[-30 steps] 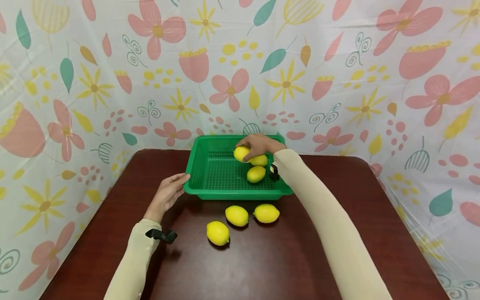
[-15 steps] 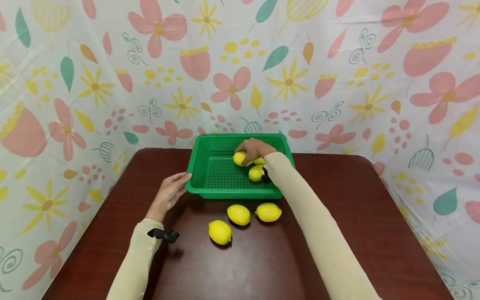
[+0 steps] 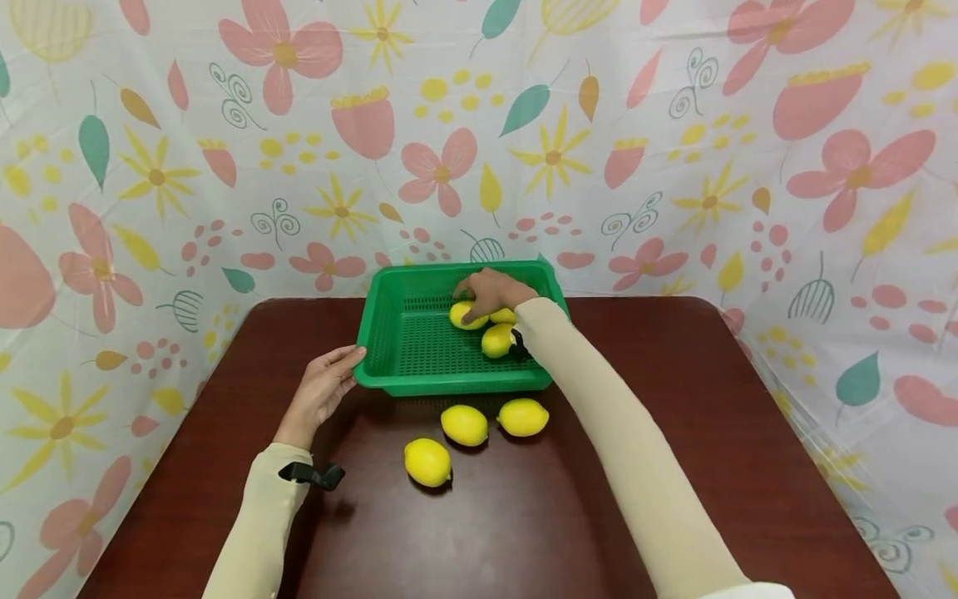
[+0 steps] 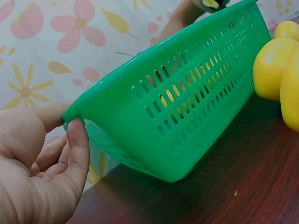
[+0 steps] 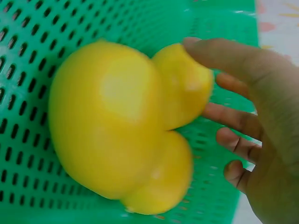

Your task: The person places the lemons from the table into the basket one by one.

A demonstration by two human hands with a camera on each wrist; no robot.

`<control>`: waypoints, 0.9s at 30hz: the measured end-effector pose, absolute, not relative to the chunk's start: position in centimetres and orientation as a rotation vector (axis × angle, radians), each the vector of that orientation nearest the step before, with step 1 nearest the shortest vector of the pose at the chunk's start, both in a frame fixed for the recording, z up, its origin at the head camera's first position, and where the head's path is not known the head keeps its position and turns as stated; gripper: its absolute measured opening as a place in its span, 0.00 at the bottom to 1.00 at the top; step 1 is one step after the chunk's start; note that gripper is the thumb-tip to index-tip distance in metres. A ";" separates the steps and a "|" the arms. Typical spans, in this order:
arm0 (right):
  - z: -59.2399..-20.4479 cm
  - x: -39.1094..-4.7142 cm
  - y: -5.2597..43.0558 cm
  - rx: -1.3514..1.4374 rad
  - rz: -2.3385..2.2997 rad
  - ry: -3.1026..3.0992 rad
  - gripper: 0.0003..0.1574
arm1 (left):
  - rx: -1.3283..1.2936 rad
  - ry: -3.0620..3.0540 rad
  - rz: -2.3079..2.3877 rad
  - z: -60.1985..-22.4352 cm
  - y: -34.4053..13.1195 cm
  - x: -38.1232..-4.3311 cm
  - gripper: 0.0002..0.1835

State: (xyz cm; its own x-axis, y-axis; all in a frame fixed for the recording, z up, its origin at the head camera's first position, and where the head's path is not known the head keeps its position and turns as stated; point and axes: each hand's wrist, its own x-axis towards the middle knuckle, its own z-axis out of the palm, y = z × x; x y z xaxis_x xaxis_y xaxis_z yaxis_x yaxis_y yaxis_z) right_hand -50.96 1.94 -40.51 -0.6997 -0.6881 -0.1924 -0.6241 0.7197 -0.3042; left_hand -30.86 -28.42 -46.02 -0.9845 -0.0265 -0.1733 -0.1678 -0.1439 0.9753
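Right hand (image 3: 490, 291) pinches a lemon (image 3: 456, 316) low inside the basket (image 3: 449, 383), thumb in front and fingers behind, a hold that looks light, perhaps because the fruit sits close beside two others (image 3: 497, 342). Left hand (image 3: 318, 395) grips the basket's rim by its front left corner between thumb and fingers, probably to keep it from sliding while the other hand works within. Three more lemons (image 3: 464, 425) lie loose on the table (image 3: 524, 516) just before the basket, seemingly for easy reach.
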 end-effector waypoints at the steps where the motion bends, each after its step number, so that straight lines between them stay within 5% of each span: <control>1: -40.1 -50.7 2.4 -1.044 -0.350 2.635 0.39 | -0.225 1.985 2.293 -46.1 -28.3 -30.9 0.33; 15: -33.6 -43.0 7.9 -1.394 -0.890 2.388 0.26 | -0.241 1.897 2.336 -45.4 -28.5 -30.8 0.25; 27: -36.5 -35.3 15.1 -1.416 -0.872 2.550 0.26 | -0.245 1.879 2.337 -45.7 -28.1 -30.7 0.26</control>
